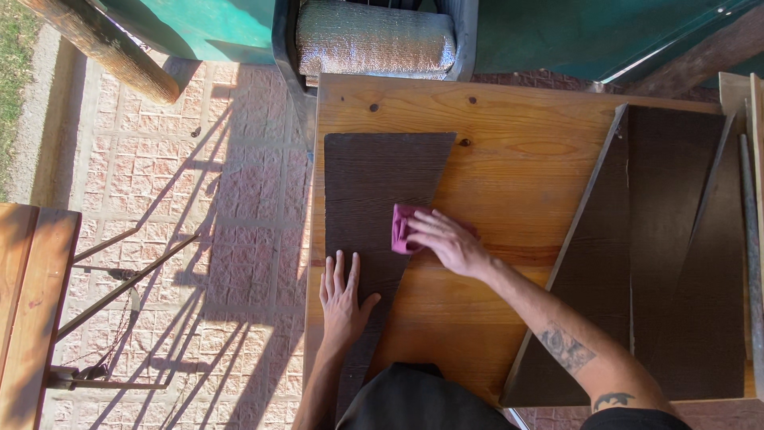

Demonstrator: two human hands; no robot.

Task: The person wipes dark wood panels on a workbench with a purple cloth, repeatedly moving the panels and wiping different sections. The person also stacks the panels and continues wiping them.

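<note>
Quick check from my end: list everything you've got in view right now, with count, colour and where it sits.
wooden table: one, light pine, centre.
dark tapered board: one, dark brown, flat on the table's left part, narrow end toward the person.
cloth: one, magenta, on that board's right edge.
dark boards: several, dark brown, overlapping on the table's right side; exact count unclear.
chair: one, dark frame with silver padded cushion, behind the table.
log post: one, brown, top left.
paved floor: pinkish tiles, left of the table.
wooden bench: one, reddish brown, far left.
left hand: flat on the tapered board.
right hand: pressing on the cloth.
</note>
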